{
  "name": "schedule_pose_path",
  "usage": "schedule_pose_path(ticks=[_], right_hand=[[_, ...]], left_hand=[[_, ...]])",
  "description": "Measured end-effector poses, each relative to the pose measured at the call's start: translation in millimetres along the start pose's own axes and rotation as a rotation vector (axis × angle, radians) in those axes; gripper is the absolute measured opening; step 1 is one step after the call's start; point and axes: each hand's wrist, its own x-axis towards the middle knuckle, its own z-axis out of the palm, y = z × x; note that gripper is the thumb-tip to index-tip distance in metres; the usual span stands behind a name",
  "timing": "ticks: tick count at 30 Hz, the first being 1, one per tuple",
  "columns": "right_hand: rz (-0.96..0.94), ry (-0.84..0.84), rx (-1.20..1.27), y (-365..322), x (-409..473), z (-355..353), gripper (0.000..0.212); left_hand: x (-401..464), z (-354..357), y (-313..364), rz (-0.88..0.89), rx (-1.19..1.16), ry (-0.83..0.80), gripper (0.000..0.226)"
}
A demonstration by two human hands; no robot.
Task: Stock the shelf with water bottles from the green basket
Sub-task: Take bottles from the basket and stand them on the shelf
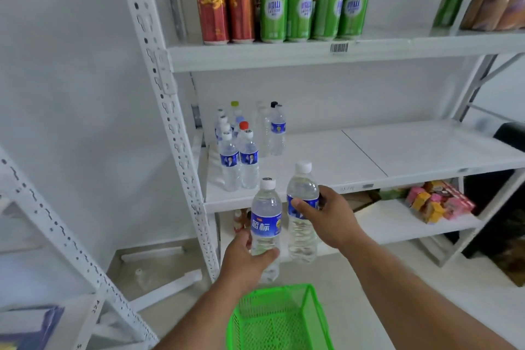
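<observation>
Before the white metal shelving unit (181,128) I observe both hands raised, each with a bottle. My left hand (244,261) has its fingers (268,253) clenched around the lower body of a clear plastic water bottle with a blue label and white cap (265,224), held upright. My right hand (331,216) grips a second clear white-capped water bottle (301,207) at its blue label, upright, just beside the first and in front of the middle shelf's edge (369,182). On that shelf's left end stands a cluster of similar small water bottles (241,156). Below my forearms sits the green mesh plastic basket (279,318); no bottles show in its visible part. Red and green drink cans (284,8) line the upper shelf.
</observation>
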Motion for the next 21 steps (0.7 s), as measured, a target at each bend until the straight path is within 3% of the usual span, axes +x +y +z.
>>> schedule_pose_path(ticks=[4, 21], right_hand=[[-0.015, -0.005, 0.007, 8.7, 8.9, -24.1, 0.038], [-0.084, -0.104, 0.075, 56.1, 97.7, -131.5, 0.031]], left_hand=[[1.6, 24.5, 14.7, 0.013, 0.0, 0.018, 0.049], [32.8, 152.4, 81.9, -0.046, -0.033, 0.199, 0.032]])
